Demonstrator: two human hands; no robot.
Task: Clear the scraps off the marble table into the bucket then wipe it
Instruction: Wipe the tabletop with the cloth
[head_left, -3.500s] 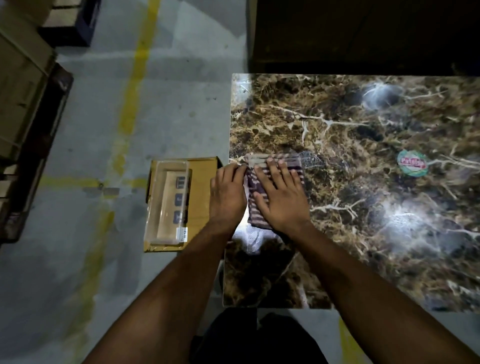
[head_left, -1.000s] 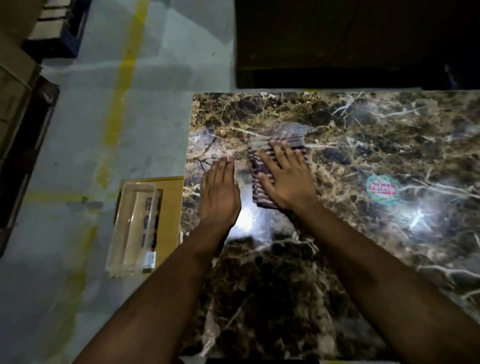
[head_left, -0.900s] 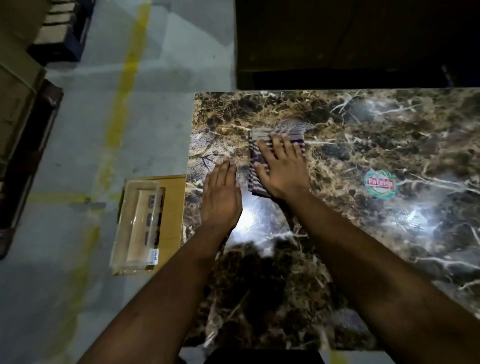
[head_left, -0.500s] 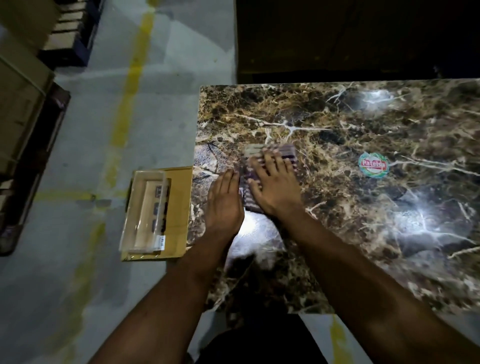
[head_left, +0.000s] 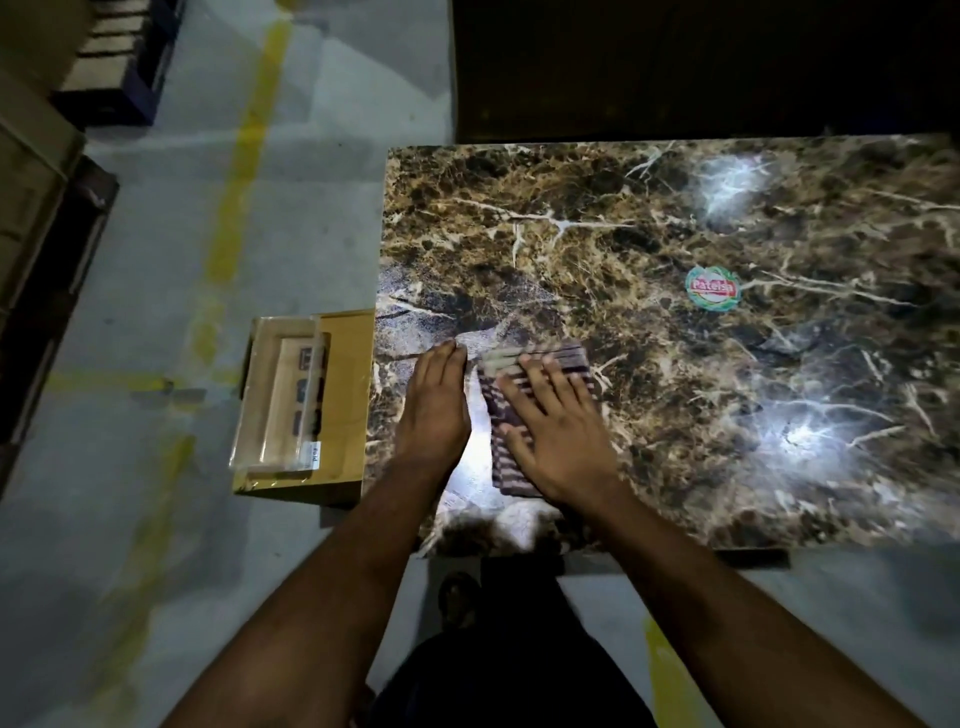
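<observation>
Overhead, one marble table (head_left: 675, 249), brown with white veins, two bright glare patches on its right half. One folded striped cloth (head_left: 524, 415) lies on it near the left front corner. Two bare hands on the table. Right hand (head_left: 558, 436) flat on the cloth, fingers straight and slightly spread, pressing down, nothing gripped; fingertips blurred. Left hand (head_left: 434, 410) flat on the bare marble just beside the cloth's left edge, fingers straight and together, holding nothing. Can't tell if it touches the cloth. Both forearms reach in from the bottom of the view over the table's front edge.

One round sticker (head_left: 712, 289), green rim with red band, text not readable, on the tabletop well right of the hands. No scraps can be made out on the marble, though the pattern is busy.

One flat cardboard box (head_left: 343, 395) on the floor against the table's left edge, with one clear plastic package (head_left: 283, 395) lying on top, a small white label at its near end. Grey concrete floor (head_left: 156, 519) with worn yellow line (head_left: 244, 156) markings. Stacked cartons (head_left: 26, 197) at far left, one dark pallet (head_left: 124, 67) top left. Dark bulk behind the table, too dark to identify. Person's dark clothing and one foot (head_left: 457, 597) show below the table edge.
</observation>
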